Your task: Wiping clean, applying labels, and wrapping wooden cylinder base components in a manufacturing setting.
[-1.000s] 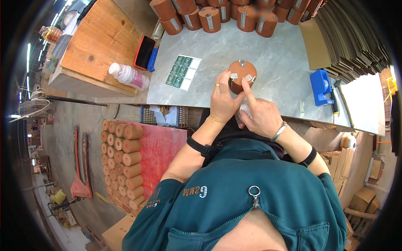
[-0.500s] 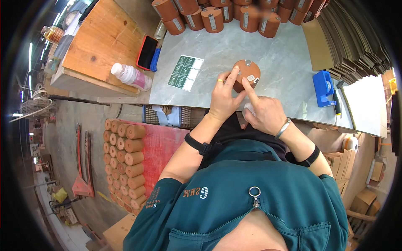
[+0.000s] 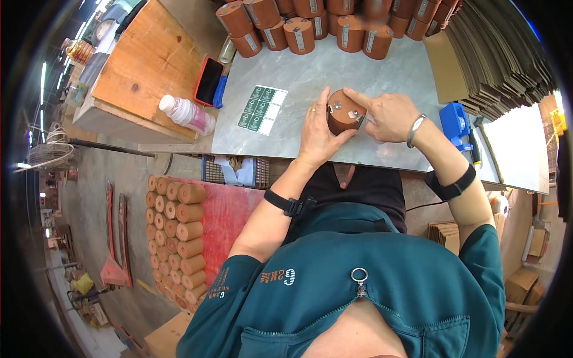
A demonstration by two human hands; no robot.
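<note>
On the grey marbled table (image 3: 298, 128) my left hand (image 3: 318, 136) is wrapped round the left side of a brown cylinder (image 3: 345, 123), thumb at its near side. Small metal fittings and a pale tab sit on the cylinder's top. My right hand (image 3: 391, 117) is at its right; the index finger lies stretched along the far rim of the top, touching it. The other right fingers are curled under, so what they hold, if anything, is hidden. Left of the cylinder lies a sheet of green and white labels (image 3: 261, 110).
Stacked brown cylinders with metal strips (image 3: 299, 37) line the table's far edge. At left are a white-capped bottle (image 3: 186, 114) and a red-framed phone (image 3: 209, 82). Blue tape dispenser (image 3: 455, 125) and cardboard stacks (image 3: 495, 71) stand right. Plain cylinders (image 3: 191, 230) rest on a red pallet (image 3: 230, 209).
My right hand has moved up and right, its index finger now at the cylinder's far rim. The cylinder has turned and shifted slightly left. The white wad by my right fingers no longer shows.
</note>
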